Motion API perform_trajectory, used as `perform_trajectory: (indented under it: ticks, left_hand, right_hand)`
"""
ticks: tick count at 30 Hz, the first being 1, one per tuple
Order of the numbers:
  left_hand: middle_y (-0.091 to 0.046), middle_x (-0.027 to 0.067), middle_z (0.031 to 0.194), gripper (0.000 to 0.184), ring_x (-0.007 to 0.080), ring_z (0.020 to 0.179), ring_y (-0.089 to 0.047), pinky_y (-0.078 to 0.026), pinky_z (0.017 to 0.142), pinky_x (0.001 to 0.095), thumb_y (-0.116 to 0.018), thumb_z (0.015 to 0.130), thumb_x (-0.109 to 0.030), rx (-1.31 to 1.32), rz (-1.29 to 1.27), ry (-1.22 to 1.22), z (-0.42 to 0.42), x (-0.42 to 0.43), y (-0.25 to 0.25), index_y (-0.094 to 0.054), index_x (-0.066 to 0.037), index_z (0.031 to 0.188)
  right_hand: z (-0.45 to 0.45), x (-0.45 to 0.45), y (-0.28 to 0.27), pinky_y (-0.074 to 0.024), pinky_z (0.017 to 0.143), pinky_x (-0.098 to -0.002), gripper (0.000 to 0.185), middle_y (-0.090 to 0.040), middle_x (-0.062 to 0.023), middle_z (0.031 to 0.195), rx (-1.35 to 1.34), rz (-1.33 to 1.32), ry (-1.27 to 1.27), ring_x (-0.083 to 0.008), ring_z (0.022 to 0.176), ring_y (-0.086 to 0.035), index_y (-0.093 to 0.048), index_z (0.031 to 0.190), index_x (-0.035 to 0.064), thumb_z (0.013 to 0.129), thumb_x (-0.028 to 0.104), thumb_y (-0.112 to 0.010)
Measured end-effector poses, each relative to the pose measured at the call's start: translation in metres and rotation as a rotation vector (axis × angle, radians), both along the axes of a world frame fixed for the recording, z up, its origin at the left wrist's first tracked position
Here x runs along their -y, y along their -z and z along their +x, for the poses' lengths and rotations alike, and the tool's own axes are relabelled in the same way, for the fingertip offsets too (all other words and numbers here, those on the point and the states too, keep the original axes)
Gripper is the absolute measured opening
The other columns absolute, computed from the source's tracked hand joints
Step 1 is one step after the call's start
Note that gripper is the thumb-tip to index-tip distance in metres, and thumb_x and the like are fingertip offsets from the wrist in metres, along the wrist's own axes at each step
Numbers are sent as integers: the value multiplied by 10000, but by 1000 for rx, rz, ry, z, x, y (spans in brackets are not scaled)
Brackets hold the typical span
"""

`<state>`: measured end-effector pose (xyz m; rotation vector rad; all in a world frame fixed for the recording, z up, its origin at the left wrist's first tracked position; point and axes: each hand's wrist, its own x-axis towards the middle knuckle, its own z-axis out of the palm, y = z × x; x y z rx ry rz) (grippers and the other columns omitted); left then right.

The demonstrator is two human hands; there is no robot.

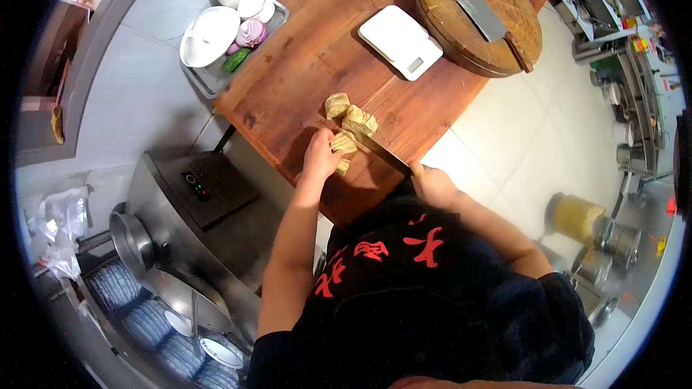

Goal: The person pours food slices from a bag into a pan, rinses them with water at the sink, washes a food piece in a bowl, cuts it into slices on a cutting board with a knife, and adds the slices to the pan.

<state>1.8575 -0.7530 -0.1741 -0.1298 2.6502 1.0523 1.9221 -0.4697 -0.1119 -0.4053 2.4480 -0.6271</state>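
Observation:
Several yellowish-brown chunks of food point(359, 121) lie together on the wooden table point(288, 65), near its front edge. My left hand point(321, 153) has its fingers closed on the nearest chunk point(344, 142), with a smaller piece point(342, 167) just below it. In my right hand point(431, 183) is the handle of a knife point(383, 151). The blade points up and left, its far end beside the chunks. Whether the blade touches them is hard to tell.
A white kitchen scale point(401, 42) lies beyond the chunks. A round wooden board point(461, 25) with a cleaver point(477, 11) is at the back right. A tray point(210, 85) with white dishes stands at the left corner. Steel kitchen equipment point(180, 223) is at the lower left.

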Motion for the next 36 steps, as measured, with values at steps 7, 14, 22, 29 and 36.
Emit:
perform_trajectory:
  ticks: [7,14,22,29,36]
  left_hand:
    - [-524,237,958,453,383,850,-535,-460,760,392,-713,723,-249,-121,-48,-375,25,6,29,-539,37,1028]
    - [-511,189,942,448,273,782,-545,-466,714,336,-715,723,-226,-301,46,-407,35,10,44,-524,34,1034]
    - [-530,184,883,356,307,766,-547,-461,702,381,-701,715,-200,-361,120,-462,31,9,41,-552,29,943]
    - [-534,187,884,306,336,822,-538,-453,728,394,-669,726,-174,-206,120,-487,28,10,30,-560,25,931]
    - [-528,178,923,250,340,915,-525,-440,789,391,-673,727,-106,-162,78,-445,27,12,38,-559,14,914]
  right_hand:
    - [-25,31,0,-482,648,-469,362,-586,-253,816,47,23,-89,-413,739,-590,-316,1209,50,860,117,-387]
    - [-46,79,-2,-487,562,-444,206,-592,-212,785,-159,75,-303,-373,705,-608,-388,1056,35,865,106,-419]
    - [-76,99,-33,-508,596,-419,378,-566,-222,920,34,306,-451,-329,761,-625,-364,1202,47,829,64,-425]
    - [-78,95,-21,-509,568,-414,310,-574,-197,870,-166,253,-492,-332,733,-624,-385,1128,45,828,77,-458]
    - [-77,98,-7,-500,529,-405,255,-569,-207,838,-198,194,-472,-335,684,-624,-394,1072,31,835,94,-467]
